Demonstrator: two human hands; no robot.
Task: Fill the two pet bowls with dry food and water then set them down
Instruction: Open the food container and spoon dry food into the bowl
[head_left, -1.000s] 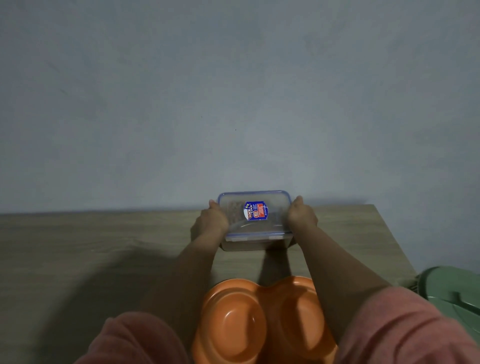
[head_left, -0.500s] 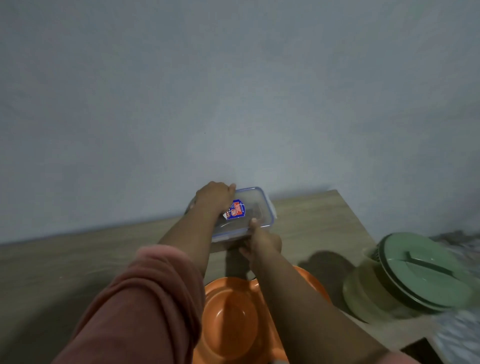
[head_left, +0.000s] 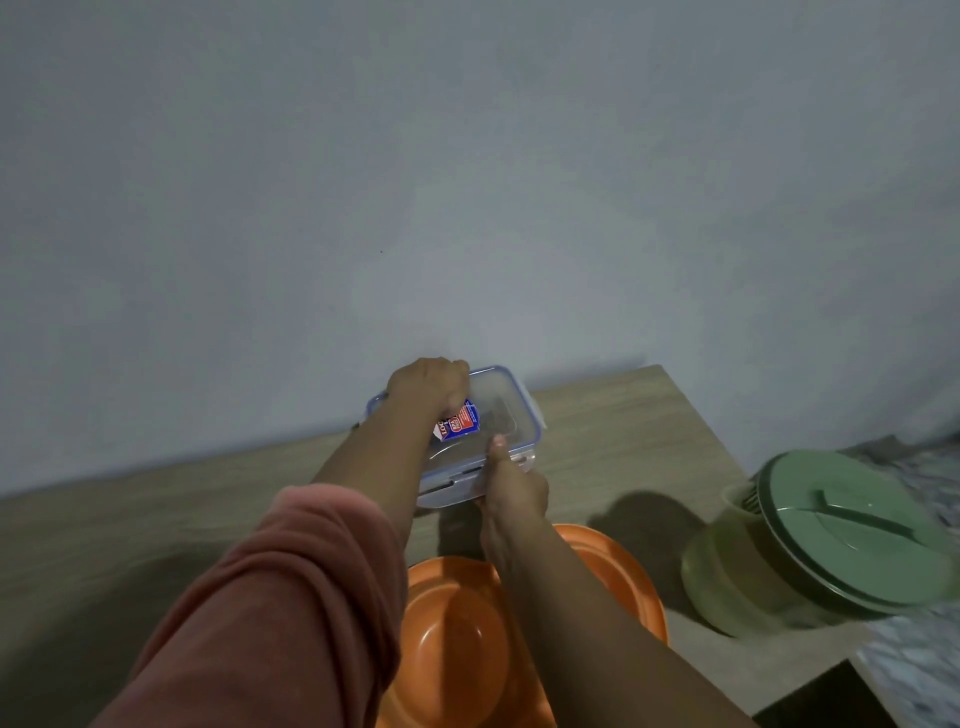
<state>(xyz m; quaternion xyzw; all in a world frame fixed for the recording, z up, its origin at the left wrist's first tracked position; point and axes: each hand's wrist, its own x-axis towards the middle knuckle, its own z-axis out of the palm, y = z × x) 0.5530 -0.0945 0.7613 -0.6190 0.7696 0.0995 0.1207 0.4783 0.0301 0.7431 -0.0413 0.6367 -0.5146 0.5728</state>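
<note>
Landmark: clear food container (head_left: 488, 431), blue-edged lid w/ red-blue sticker, on wooden table (head_left: 156, 530) by the wall; sits tilted, near edge lower.
Pink sleeve (head_left: 291, 597): lower left of container, bunched on left forearm; 1 s ago both sleeves sat low in view, now this one fills the lower left.
Left hand (head_left: 428, 387): on container's far-left corner, fingers curled over lid edge, gripping it. 1 s ago it held the left side; 0.5 s ago already at this corner.
Right hand (head_left: 511, 488): at container's near edge, thumb up on lid rim, fingers wrapped under, pinching the edge. 1 s ago it was on the right side; since 0.5 s ago about the same spot.
Orange double pet bowl (head_left: 457, 639): just near side of container, under right forearm, nothing in the visible cup.
Green-lidded jug (head_left: 831, 535): well right of container, at table's right end; barely in view 1 s ago, now mostly visible since the view swung right.
</note>
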